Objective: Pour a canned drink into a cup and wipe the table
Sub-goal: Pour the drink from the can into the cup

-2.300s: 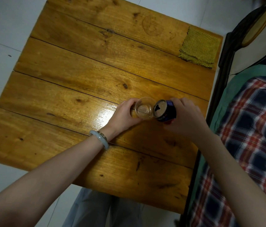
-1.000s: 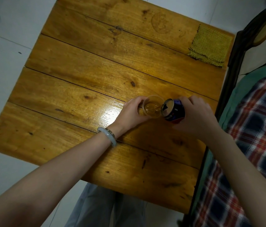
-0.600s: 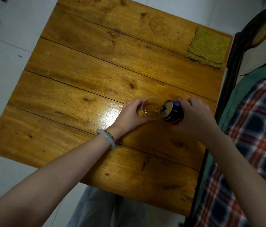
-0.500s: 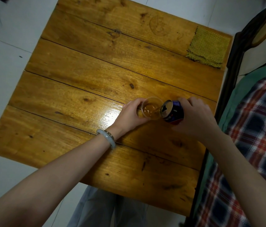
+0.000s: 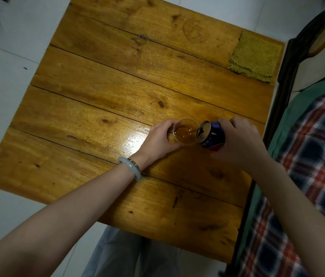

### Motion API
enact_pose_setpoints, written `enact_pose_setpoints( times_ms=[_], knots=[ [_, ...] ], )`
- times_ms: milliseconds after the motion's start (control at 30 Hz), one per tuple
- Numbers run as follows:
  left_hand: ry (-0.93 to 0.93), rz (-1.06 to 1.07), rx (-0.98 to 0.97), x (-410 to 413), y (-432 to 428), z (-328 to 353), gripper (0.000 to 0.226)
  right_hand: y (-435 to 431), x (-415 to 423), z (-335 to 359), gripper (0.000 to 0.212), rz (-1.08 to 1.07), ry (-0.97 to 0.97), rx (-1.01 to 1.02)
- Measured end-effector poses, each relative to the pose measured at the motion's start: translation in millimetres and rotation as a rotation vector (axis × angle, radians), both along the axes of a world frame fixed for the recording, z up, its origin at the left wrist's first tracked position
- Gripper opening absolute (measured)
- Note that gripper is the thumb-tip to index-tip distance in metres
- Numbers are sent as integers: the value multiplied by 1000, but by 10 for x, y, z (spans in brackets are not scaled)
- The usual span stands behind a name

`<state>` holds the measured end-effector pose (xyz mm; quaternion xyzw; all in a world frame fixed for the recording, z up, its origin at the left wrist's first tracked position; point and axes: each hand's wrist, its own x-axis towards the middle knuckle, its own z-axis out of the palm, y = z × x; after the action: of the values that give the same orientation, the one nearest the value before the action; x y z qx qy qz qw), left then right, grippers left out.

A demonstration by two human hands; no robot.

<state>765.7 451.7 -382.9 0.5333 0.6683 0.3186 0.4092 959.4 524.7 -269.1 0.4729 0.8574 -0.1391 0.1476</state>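
A clear plastic cup stands on the wooden plank table, holding amber liquid. My left hand wraps around the cup from the left. My right hand grips a dark blue can with red near its base, tipped to the left so its open top touches the cup's right rim. A yellow-green woven cloth lies flat at the table's far right corner.
A dark wooden bed frame runs along the table's right edge, with a plaid blanket on a green sheet. White tiled floor surrounds the table on the left and far sides. My knees show below the near edge.
The amber liquid in the cup has risen since the earliest frame. Both hands keep the same grips; the can stays tipped against the rim. The camera view shifted slightly.
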Motion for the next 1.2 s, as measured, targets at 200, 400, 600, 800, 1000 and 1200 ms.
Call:
enact_pose_setpoints(
  times_ms=[200, 400, 600, 800, 1000, 1200],
  knots=[
    [11, -6, -10, -7, 2, 7, 59, -6, 9, 9, 75, 2, 7, 9],
    [17, -8, -2, -3, 3, 27, 58, -7, 6, 6, 74, 10, 11, 13],
    [18, -20, -16, -23, 7, 14, 60, 9, 5, 3, 75, 14, 3, 16],
    [19, -19, -5, -12, 4, 60, 59, 4, 4, 18, 78, 26, -4, 24],
    [33, -42, -16, -33, 9, 49, 62, -7, 11, 18, 77, 31, -7, 28],
    [36, -39, -30, -29, 6, 48, 66, -10, 4, 16, 77, 31, -10, 32]
  ],
)
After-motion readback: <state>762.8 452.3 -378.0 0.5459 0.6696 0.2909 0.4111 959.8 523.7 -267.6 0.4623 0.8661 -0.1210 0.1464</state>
